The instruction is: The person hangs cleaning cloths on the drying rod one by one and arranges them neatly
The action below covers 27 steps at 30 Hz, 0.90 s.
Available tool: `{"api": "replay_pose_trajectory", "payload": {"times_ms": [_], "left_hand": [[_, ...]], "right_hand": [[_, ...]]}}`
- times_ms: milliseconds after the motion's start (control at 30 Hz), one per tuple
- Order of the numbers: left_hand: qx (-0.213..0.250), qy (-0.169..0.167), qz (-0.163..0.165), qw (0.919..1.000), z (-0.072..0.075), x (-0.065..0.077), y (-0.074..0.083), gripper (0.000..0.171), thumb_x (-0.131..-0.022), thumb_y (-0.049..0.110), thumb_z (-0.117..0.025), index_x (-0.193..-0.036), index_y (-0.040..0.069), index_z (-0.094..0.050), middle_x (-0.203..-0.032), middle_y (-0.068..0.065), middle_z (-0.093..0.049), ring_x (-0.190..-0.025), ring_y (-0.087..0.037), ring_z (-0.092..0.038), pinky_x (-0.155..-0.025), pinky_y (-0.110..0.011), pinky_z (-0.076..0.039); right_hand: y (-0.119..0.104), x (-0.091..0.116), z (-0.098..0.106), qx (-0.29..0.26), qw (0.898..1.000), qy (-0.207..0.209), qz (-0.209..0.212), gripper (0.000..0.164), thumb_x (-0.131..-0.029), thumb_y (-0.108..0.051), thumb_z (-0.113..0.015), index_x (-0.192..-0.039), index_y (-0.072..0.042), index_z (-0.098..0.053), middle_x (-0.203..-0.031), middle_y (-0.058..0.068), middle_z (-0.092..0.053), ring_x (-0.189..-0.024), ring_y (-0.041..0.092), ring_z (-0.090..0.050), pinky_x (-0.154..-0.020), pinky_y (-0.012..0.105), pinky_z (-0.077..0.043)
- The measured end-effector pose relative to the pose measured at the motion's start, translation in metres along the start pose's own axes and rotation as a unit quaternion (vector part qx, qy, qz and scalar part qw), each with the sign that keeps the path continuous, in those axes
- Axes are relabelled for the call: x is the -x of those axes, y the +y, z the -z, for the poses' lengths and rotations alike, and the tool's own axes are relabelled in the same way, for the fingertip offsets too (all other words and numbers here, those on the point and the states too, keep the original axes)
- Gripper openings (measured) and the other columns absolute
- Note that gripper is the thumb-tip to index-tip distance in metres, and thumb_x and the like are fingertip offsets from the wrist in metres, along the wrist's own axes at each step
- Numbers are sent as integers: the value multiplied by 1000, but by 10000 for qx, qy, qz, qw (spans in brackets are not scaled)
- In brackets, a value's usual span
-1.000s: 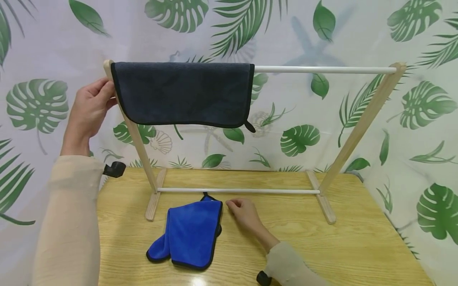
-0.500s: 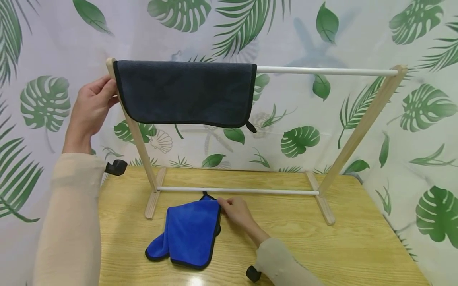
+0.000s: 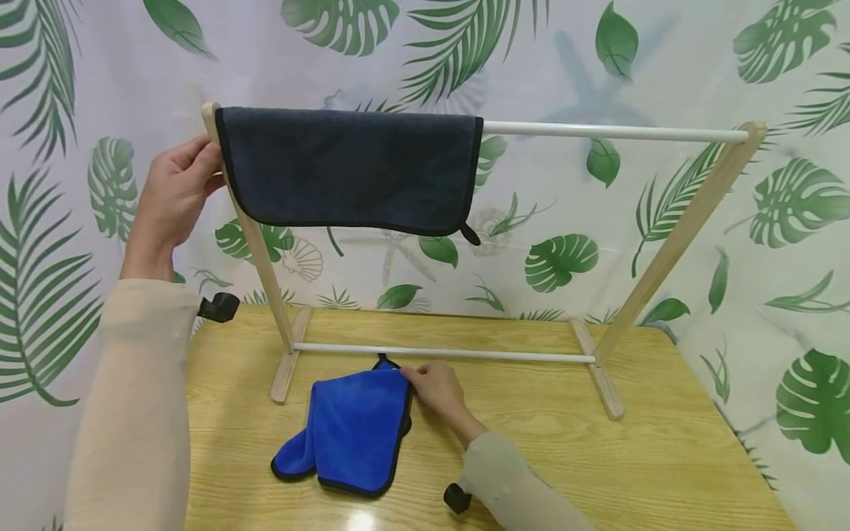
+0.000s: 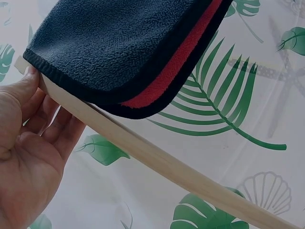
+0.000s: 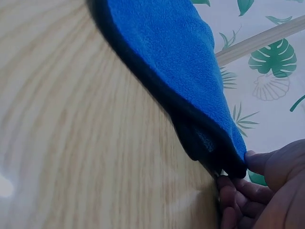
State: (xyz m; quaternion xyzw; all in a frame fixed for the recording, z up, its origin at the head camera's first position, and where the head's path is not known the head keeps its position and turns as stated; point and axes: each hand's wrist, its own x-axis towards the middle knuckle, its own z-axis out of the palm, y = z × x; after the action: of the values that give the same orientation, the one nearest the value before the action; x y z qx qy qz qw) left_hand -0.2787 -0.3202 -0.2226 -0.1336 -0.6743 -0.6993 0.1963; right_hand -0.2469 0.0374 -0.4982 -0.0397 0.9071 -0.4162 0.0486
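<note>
A dark grey towel (image 3: 352, 169) with black edging hangs folded over the top bar at the left end of a wooden rack. In the left wrist view, a red inner side (image 4: 176, 62) shows at its edge. My left hand (image 3: 175, 192) holds the rack's left post (image 4: 143, 148) near the top, thumb in front beside the towel's edge and fingers behind. Below, a crumpled blue towel (image 3: 361, 428) with black edging lies on the table. My right hand (image 3: 438, 391) pinches its upper right corner, thumb on top in the right wrist view and fingers partly hidden beneath.
The rack's white top bar (image 3: 617, 132) runs on to the right post (image 3: 684, 236). A white lower bar (image 3: 445, 352) crosses behind the blue towel. The wooden table (image 3: 551, 457) ends before a leaf-patterned backdrop (image 3: 564, 295).
My right hand has moved left from beside the blue towel and taken its upper right corner. The left hand stays on the post. The head view has shifted slightly.
</note>
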Motion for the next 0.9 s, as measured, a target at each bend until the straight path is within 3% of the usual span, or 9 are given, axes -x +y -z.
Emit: {"api": "replay_pose_trajectory", "payload": {"times_ms": [133, 333, 500, 800, 900], "left_hand": [[-12, 17, 13, 10000, -1, 1, 2, 36, -100, 26, -67, -129, 5, -71, -100, -6, -67, -98, -18, -60, -90, -18, -51], [39, -27, -4, 10000, -1, 1, 2, 36, -100, 26, -67, -129, 5, -71, -100, -6, -67, -98, -19, -60, -90, -19, -50], [99, -61, -24, 9999, -2, 1, 1, 35, -100, 24, -67, -129, 4, -71, -100, -6, -66, -97, -19, -60, -91, -19, -50], [99, -56, 7, 9999, -1, 2, 2, 37, -100, 25, -68, -130, 4, -70, -101, -7, -65, -98, -19, -59, -91, -18, -50], [83, -37, -2, 10000, 0, 3, 3, 37, -100, 25, -68, -130, 4, -70, -101, -7, -65, -98, -20, -59, -91, -18, -50]], "right_hand": [[0, -1, -2, 83, 9999, 80, 47, 27, -95, -30, -76, -86, -5, -80, -69, -4, -63, -62, 12, -54, -54, 24, -40], [5, -4, -6, -367, 9978, 200, 517, 18, -90, -14, -80, -80, -2, -72, -70, -1, -62, -64, 11, -53, -59, 24, -43], [8, -1, -6, -812, 9932, 108, 830, 14, -87, -5, -80, -84, 2, -68, -74, 4, -67, -67, 10, -56, -62, 24, -48], [5, 8, 8, -1853, 9761, -179, 1119, 13, -88, 8, -68, -94, 5, -58, -74, 1, -60, -65, 9, -52, -59, 20, -40], [2, 11, 15, -2294, 9674, -343, 1017, 13, -92, 9, -65, -104, 8, -59, -83, 10, -68, -73, 12, -58, -64, 19, -44]]}}
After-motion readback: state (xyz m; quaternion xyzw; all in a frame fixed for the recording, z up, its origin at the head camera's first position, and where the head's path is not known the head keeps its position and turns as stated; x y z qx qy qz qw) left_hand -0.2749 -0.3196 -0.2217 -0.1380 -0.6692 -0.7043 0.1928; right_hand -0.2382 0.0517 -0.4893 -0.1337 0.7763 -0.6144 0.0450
